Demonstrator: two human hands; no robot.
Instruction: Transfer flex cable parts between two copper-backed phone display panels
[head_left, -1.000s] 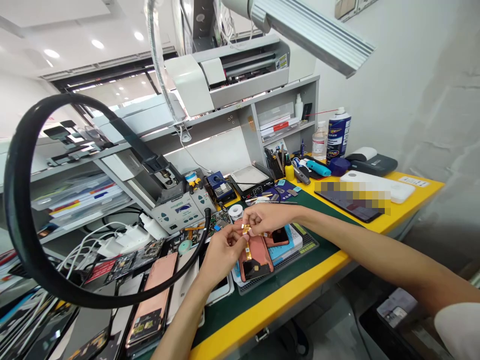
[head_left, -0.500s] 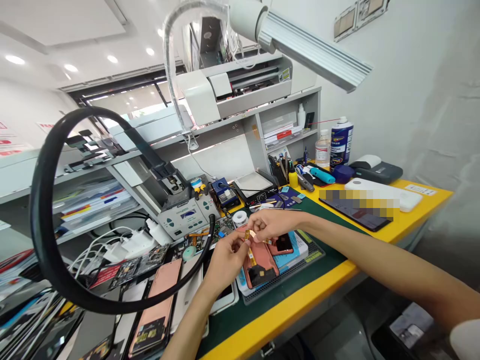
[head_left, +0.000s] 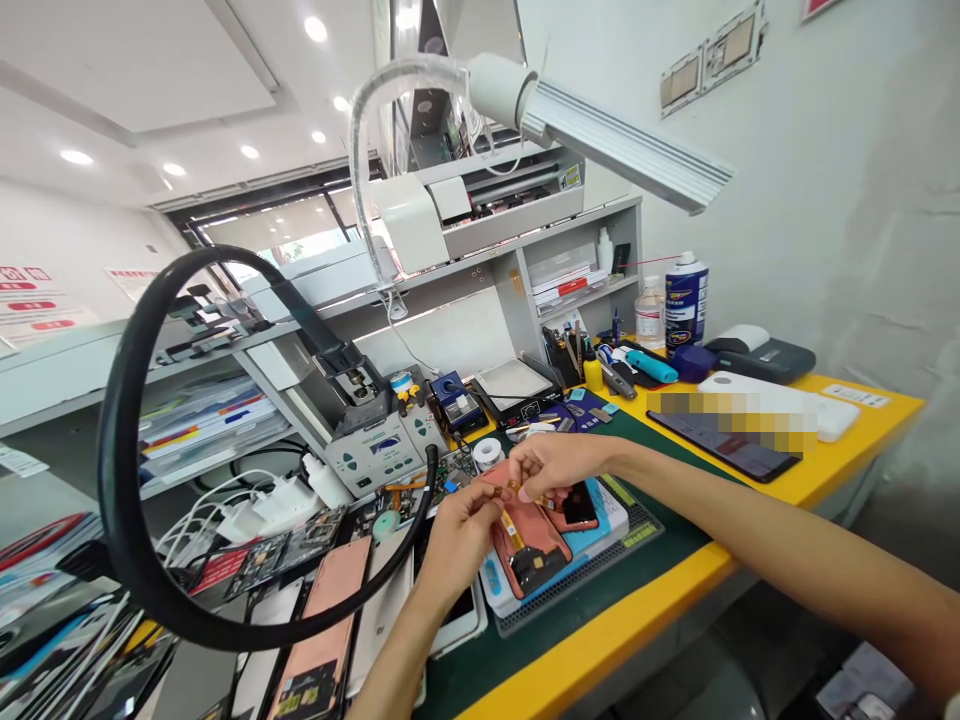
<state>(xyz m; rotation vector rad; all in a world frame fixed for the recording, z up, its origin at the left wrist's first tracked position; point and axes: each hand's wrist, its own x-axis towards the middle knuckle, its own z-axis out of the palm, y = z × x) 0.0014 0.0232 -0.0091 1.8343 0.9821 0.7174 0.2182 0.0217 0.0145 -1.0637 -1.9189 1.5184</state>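
My left hand [head_left: 461, 535] pinches a thin gold ribbon cable [head_left: 513, 532] between thumb and fingers, near its upper end. The cable runs down over the back of a coral-coloured phone screen panel [head_left: 536, 550], which has a dark lower section. My right hand [head_left: 559, 465] meets the left there, its thumb and forefinger closed on the cable's top end. Another coral panel with a dark part [head_left: 579, 508] lies to the right, partly beneath my right hand. Both panels rest on a white-and-blue box [head_left: 611, 515]. My fingers hide where the cable's end sits.
A black flexible hose [head_left: 120, 470] loops in from the left, its nozzle close to my left hand. Phone parts [head_left: 322, 620] crowd the left side. Behind stand a solder roll [head_left: 487, 453] and a rework station [head_left: 382, 450]. A dark phone [head_left: 724, 445] lies right, near a spray can [head_left: 685, 305].
The camera view has shifted, so the bench appears slightly lower and to the right. Both hands stay pinched together over the panel. The cable's top end, upright before, now leans towards my right fingers.
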